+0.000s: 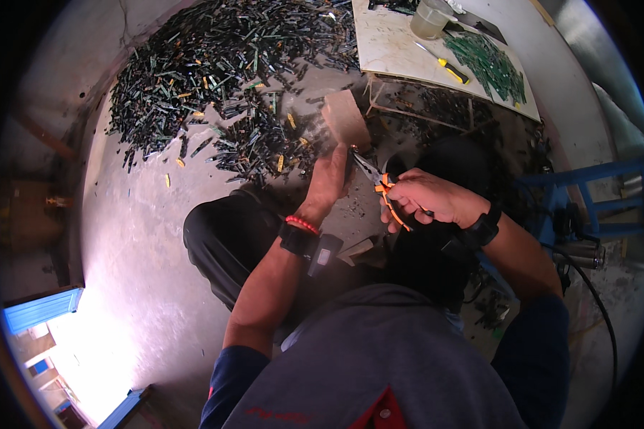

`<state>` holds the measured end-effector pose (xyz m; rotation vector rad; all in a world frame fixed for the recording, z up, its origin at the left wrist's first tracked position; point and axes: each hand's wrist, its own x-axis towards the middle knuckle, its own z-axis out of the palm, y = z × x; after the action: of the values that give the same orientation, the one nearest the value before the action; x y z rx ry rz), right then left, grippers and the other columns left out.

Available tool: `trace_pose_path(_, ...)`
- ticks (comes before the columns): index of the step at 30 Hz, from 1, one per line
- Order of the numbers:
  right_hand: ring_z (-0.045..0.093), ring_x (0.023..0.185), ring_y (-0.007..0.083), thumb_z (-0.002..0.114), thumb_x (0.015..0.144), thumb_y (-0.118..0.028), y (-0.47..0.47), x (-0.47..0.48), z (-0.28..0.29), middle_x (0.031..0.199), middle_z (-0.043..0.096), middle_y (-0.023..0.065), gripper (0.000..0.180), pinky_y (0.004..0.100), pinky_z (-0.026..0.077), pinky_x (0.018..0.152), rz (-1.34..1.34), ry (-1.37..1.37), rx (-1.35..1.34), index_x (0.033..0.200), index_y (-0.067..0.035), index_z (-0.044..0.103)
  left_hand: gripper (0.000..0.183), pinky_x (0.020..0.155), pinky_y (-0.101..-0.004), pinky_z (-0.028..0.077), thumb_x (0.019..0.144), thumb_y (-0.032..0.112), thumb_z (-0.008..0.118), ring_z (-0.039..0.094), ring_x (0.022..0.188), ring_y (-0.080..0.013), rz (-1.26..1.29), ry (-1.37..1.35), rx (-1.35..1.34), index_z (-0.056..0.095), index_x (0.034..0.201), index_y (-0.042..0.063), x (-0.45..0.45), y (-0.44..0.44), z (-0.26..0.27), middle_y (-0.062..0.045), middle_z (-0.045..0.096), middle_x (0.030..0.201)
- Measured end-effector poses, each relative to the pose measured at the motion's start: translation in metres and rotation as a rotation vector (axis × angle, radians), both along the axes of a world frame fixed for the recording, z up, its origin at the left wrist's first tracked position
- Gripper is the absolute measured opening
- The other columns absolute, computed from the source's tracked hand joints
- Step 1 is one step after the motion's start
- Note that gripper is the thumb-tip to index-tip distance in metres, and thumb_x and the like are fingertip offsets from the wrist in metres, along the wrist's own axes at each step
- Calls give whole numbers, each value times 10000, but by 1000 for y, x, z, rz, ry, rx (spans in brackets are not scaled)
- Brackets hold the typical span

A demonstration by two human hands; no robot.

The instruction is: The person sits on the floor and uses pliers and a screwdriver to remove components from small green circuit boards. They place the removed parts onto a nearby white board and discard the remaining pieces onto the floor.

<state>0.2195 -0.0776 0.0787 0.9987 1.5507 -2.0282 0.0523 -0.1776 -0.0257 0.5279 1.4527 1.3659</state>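
My right hand [421, 198] grips orange-and-black long-nose pliers [378, 177], whose jaws point up and left. The tips of the jaws are at the upper end of a small dark piece [349, 161] held between the thumb and fingers of my left hand [330, 174]. A small coppery bit shows at the jaw tips; whether the jaws are closed on it I cannot tell. Just beyond my left hand, a reddish brick-like block [346, 120] lies on the concrete floor. Small dark fragments [356, 206] are scattered on the floor below the pliers.
A large heap of dark strip-like parts [209, 69] covers the floor ahead and left. On a low board-topped table [391, 59] are a cup of liquid [430, 20], a yellow-and-black screwdriver [450, 68] and green circuit-board strips [485, 61]. A blue metal frame [595, 201] and a cable [595, 300] are at right.
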Motion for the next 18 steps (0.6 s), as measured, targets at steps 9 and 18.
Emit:
trace_pose_path(9, 678, 671, 183, 459, 847, -193, 10, -5, -5, 794, 666, 117, 223, 189, 299, 370, 41, -63, -6, 832, -6, 582, 638, 514, -380, 409, 966, 495, 347, 522, 514, -231, 29, 577, 39, 576, 691, -33, 2, 6, -34, -131, 532, 553)
trace_pose_path(18, 643, 570, 163, 458, 834, -201, 14, -10, -24, 739, 661, 97, 223, 203, 329, 382, 132, -125, 19, 791, -22, 583, 613, 727, -481, 444, 967, 420, 302, 589, 776, -440, -105, 661, -198, 611, 682, -26, 10, -1, -34, -242, 597, 681)
